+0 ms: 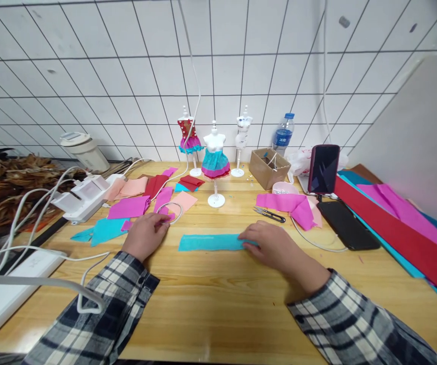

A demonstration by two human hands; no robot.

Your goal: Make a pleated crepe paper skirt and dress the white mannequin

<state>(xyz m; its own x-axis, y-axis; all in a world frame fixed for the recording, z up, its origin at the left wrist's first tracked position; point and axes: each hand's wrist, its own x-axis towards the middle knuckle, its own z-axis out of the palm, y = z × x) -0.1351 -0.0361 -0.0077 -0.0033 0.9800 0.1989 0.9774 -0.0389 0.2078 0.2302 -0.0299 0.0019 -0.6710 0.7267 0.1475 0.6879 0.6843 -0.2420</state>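
A turquoise crepe paper strip [207, 242] lies flat on the wooden table in front of me. Its right end is pinched by my right hand [269, 244], thumb and fingers closed around the edge. My left hand [146, 235] rests among paper scraps to the left, fingers drawn together beside a magenta piece [162, 200] and a thin white cable loop; what they hold, if anything, is hidden. Behind the strip stands a small white mannequin [214, 142] in a turquoise and magenta ruffled skirt [215, 163]. Black thread snips [269, 214] lie beyond my right hand.
Two more mannequins, one dressed [186, 129] and one white [243, 134], stand near the tiled wall. A cardboard box [268, 170], water bottle [284, 134], upright phone [324, 170] and flat black phone [348, 225] are at right, beside long paper sheets [397, 235]. Power strips [85, 197] and cables crowd the left.
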